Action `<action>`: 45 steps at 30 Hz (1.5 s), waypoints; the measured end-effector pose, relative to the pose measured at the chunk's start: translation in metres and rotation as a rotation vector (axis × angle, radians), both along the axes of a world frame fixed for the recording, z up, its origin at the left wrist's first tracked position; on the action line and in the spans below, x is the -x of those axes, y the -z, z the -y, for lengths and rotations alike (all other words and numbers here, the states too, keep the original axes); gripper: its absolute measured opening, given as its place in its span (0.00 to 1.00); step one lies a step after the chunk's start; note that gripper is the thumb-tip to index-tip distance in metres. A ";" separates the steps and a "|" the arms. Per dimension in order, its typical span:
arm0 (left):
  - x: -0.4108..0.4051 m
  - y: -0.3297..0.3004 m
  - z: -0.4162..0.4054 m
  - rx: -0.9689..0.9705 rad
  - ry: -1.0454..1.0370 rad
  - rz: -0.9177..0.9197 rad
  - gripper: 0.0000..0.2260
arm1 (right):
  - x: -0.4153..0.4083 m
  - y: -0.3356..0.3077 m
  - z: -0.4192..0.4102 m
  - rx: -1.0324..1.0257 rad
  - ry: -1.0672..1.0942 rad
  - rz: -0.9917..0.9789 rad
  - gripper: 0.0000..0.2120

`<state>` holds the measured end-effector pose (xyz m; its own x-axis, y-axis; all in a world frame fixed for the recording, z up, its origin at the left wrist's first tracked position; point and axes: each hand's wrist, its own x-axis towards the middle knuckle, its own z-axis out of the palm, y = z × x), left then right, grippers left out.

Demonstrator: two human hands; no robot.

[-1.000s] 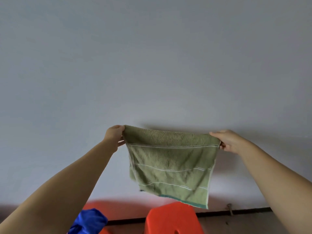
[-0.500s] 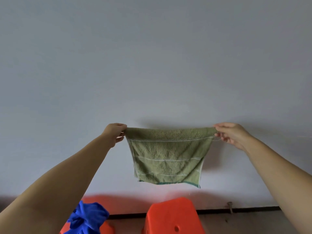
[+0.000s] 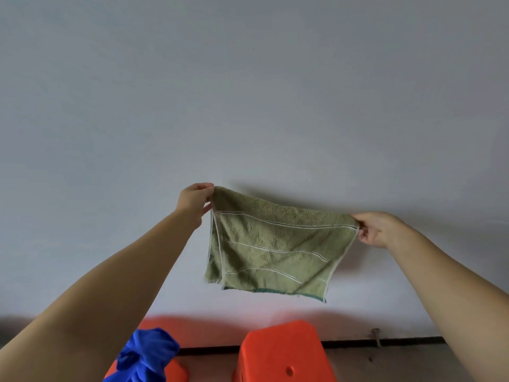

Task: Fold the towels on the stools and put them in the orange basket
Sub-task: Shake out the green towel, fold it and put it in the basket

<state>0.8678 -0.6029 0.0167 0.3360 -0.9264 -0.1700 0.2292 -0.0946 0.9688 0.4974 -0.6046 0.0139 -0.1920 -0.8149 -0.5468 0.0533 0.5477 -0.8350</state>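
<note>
The person holds a green towel [image 3: 275, 246] up in the air in front of a plain grey wall [image 3: 248, 92]. The left hand [image 3: 194, 201] has its fingers [image 3: 207, 208] pinched together on the towel's upper left corner, and the right hand [image 3: 376, 228] has its fingers clamped on the upper right corner, a little lower than the left. The towel hangs doubled, with a second layer showing along its left edge, so one fold looks to be made already. Below it stands a bare orange stool [image 3: 283, 351], well apart from the cloth. To the left a crumpled blue towel [image 3: 146, 357] lies on a second orange stool [image 3: 176, 372]. Judging from this, the green towel needs at least one more fold before it goes away, and the blue one is not yet started. The orange basket is out of view, so what it holds cannot be told.
</note>
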 end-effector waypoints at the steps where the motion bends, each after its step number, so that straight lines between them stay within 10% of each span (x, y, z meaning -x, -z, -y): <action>1: 0.000 -0.001 0.001 0.014 -0.001 -0.005 0.06 | 0.000 0.003 -0.001 -0.022 -0.027 -0.009 0.11; 5: -0.006 -0.001 0.003 0.021 0.024 0.111 0.05 | 0.000 0.011 -0.006 0.007 -0.058 0.076 0.12; 9: -0.014 0.008 0.000 -0.009 0.036 0.606 0.11 | 0.003 0.013 -0.004 0.134 0.007 0.114 0.13; 17: -0.017 0.025 -0.008 0.049 -0.017 1.075 0.09 | 0.012 0.017 0.001 0.511 -0.104 -0.487 0.08; 33: 0.019 0.029 0.001 0.039 -0.041 0.100 0.05 | 0.019 0.007 0.002 0.743 0.082 -0.887 0.08; 45: 0.030 0.099 0.015 -0.174 -0.007 -0.103 0.07 | 0.028 0.078 0.033 0.411 0.108 -0.215 0.09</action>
<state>0.8379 -0.6183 -0.0819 0.3151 -0.8777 -0.3611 0.3278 -0.2564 0.9093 0.4697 -0.6375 -0.0644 -0.3614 -0.9245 -0.1216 -0.1064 0.1704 -0.9796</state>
